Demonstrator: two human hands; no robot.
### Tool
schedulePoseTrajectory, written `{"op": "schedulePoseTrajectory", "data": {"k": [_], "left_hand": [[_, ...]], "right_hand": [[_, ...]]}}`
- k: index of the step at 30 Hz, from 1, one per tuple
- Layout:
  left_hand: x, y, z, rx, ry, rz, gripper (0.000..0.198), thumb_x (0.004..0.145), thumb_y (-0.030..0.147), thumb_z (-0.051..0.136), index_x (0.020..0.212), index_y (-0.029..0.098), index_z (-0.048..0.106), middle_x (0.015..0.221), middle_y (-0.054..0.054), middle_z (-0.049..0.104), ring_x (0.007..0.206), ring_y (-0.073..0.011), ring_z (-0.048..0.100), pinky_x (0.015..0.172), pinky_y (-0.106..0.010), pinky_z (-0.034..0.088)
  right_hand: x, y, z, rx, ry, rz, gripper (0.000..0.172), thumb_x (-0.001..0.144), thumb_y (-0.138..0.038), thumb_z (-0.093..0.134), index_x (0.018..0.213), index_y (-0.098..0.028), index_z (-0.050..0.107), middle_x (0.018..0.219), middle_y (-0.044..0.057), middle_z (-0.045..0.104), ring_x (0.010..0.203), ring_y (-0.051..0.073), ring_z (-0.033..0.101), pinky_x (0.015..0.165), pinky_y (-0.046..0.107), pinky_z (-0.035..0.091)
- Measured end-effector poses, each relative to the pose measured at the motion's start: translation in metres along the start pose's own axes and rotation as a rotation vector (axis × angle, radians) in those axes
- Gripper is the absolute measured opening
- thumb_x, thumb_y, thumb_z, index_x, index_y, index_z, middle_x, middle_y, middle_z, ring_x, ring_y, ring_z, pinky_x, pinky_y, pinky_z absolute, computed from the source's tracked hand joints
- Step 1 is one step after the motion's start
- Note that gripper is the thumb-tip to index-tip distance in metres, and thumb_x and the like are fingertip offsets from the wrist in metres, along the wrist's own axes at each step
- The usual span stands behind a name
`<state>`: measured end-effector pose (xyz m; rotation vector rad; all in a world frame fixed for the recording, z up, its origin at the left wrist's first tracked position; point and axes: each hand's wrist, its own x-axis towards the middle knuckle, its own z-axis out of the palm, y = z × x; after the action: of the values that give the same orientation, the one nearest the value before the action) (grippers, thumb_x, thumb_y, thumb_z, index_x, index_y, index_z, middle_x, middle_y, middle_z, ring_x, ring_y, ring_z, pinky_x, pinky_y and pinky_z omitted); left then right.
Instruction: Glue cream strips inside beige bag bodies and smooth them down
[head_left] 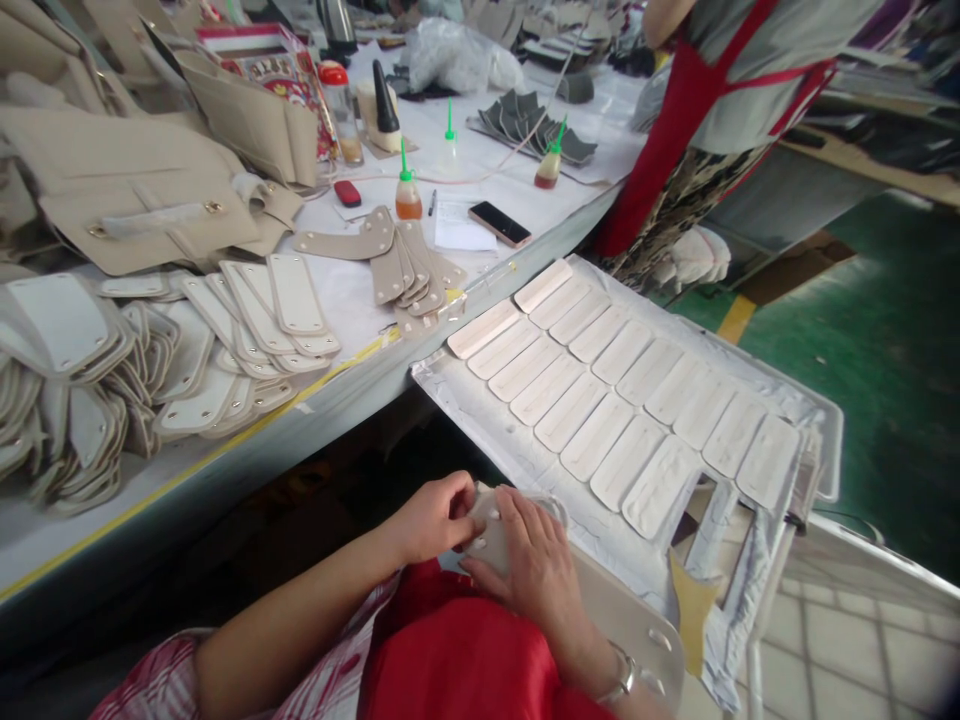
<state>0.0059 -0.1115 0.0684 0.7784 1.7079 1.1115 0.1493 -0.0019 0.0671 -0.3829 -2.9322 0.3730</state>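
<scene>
A beige leather-like strap piece [626, 605] with rounded ends and shiny studs lies across my lap, its near end showing at the lower right. My left hand [442, 515] pinches the far end of it, fingertips close to the studs. Over the same end rests my right hand [536, 555], fingers together on top and the thumb at the near edge, gripping it. Some pale material shows behind the right fingers; I cannot make out what it is.
A slanted board [487, 400] bears rows of pale rounded panels [574, 410]. Stacked studded pieces [277, 310] and beige bag parts [150, 190] cover the left table. Glue bottles [408, 195] and a phone [499, 224] stand farther back. A person in a red apron [675, 130] stands beyond.
</scene>
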Motion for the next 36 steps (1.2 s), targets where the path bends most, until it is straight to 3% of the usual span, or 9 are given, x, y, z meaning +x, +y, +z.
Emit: {"op": "schedulePoseTrajectory", "data": {"k": [7, 9, 12, 16, 21, 26, 29, 32, 36], "left_hand": [[-0.003, -0.004, 0.009, 0.066, 0.081, 0.026, 0.010, 0.075, 0.023, 0.053, 0.075, 0.020, 0.043, 0.057, 0.008, 0.042, 0.049, -0.0080, 0.041, 0.047, -0.019, 0.034], [-0.004, -0.003, 0.009, 0.069, 0.095, 0.036, 0.012, 0.076, 0.024, 0.053, 0.086, 0.019, 0.049, 0.060, 0.007, 0.044, 0.052, -0.0086, 0.043, 0.049, -0.019, 0.036], [-0.004, 0.001, 0.008, 0.097, 0.083, 0.059, 0.035, 0.077, 0.024, 0.053, 0.112, 0.021, 0.051, 0.075, 0.003, 0.056, 0.063, -0.0112, 0.051, 0.060, -0.021, 0.043], [-0.004, 0.005, 0.005, 0.127, 0.003, 0.089, 0.042, 0.078, 0.025, 0.053, 0.119, 0.022, 0.054, 0.109, -0.004, 0.060, 0.090, -0.0159, 0.055, 0.082, -0.026, 0.042], [0.002, 0.006, -0.002, 0.134, -0.124, 0.031, 0.047, 0.076, 0.025, 0.053, 0.123, 0.021, 0.051, 0.100, -0.002, 0.063, 0.075, -0.0135, 0.055, 0.067, -0.023, 0.044], [0.010, 0.016, -0.006, 0.277, -0.172, 0.076, 0.046, 0.075, 0.025, 0.055, 0.120, 0.021, 0.053, 0.102, -0.002, 0.062, 0.083, -0.0157, 0.055, 0.077, -0.025, 0.043], [0.013, 0.028, -0.004, 0.469, -0.205, 0.104, 0.047, 0.073, 0.027, 0.056, 0.120, 0.022, 0.053, 0.100, -0.003, 0.061, 0.084, -0.0173, 0.056, 0.078, -0.027, 0.044], [0.015, 0.038, -0.002, 0.673, -0.208, 0.174, 0.056, 0.071, 0.026, 0.057, 0.126, 0.025, 0.048, 0.103, -0.004, 0.057, 0.092, -0.0200, 0.055, 0.086, -0.031, 0.042], [0.018, 0.042, -0.003, 0.704, -0.288, 0.164, 0.062, 0.074, 0.026, 0.055, 0.133, 0.023, 0.038, 0.116, -0.007, 0.053, 0.102, -0.0203, 0.053, 0.092, -0.033, 0.039]], "right_hand": [[-0.008, -0.002, 0.000, -0.055, 0.080, -0.112, 0.060, 0.080, -0.051, 0.054, 0.125, -0.013, 0.047, 0.127, 0.012, 0.051, 0.119, 0.027, 0.041, 0.098, 0.043, 0.034], [-0.005, -0.001, -0.004, -0.021, 0.040, -0.101, 0.060, 0.079, -0.049, 0.056, 0.125, -0.012, 0.047, 0.127, 0.011, 0.051, 0.120, 0.028, 0.041, 0.098, 0.044, 0.035], [-0.007, 0.007, -0.015, 0.073, -0.085, -0.084, 0.062, 0.079, -0.050, 0.056, 0.128, -0.014, 0.044, 0.130, 0.011, 0.048, 0.120, 0.026, 0.040, 0.099, 0.043, 0.035], [-0.030, 0.024, -0.031, 0.121, -0.160, 0.050, 0.075, 0.077, -0.057, 0.054, 0.133, -0.012, 0.036, 0.131, 0.014, 0.046, 0.117, 0.027, 0.043, 0.096, 0.043, 0.038], [-0.042, 0.027, -0.037, 0.118, -0.181, 0.146, 0.075, 0.073, -0.055, 0.060, 0.131, -0.013, 0.038, 0.129, 0.013, 0.048, 0.116, 0.028, 0.043, 0.095, 0.043, 0.037], [-0.026, 0.017, -0.032, 0.145, -0.161, 0.147, 0.083, 0.064, -0.055, 0.068, 0.129, -0.012, 0.040, 0.127, 0.014, 0.048, 0.112, 0.028, 0.045, 0.095, 0.044, 0.036], [-0.027, 0.018, -0.032, 0.154, -0.144, 0.130, 0.079, 0.067, -0.056, 0.065, 0.128, -0.012, 0.041, 0.126, 0.015, 0.049, 0.112, 0.028, 0.045, 0.094, 0.043, 0.036], [-0.043, 0.026, -0.038, 0.136, -0.126, 0.122, 0.077, 0.069, -0.058, 0.061, 0.128, -0.013, 0.041, 0.124, 0.015, 0.050, 0.111, 0.028, 0.046, 0.092, 0.043, 0.036], [-0.075, 0.042, -0.049, 0.065, -0.132, 0.169, 0.074, 0.072, -0.056, 0.059, 0.129, -0.014, 0.040, 0.124, 0.015, 0.050, 0.110, 0.028, 0.046, 0.093, 0.043, 0.035]]}}
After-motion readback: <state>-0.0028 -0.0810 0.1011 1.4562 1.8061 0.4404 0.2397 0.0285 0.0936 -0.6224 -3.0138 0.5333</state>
